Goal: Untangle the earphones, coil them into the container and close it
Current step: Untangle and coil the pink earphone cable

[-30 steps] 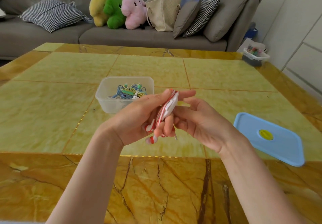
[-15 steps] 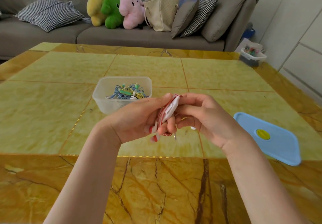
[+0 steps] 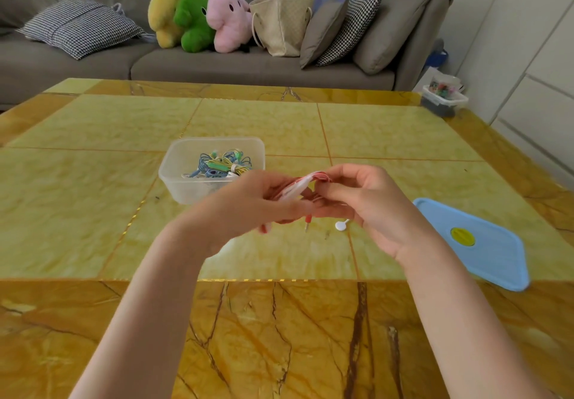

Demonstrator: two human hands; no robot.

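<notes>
Both hands point(image 3: 248, 203) point(image 3: 366, 203) pinch the red earphones point(image 3: 295, 189), still coiling; next we drop them in the tub point(image 3: 214, 147) at eleven o'clock, then fetch the lid point(image 3: 484, 262).

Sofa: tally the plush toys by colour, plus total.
Yellow plush toy: 1
Green plush toy: 1
Pink plush toy: 1
Total: 3, side by side on the sofa.
</notes>
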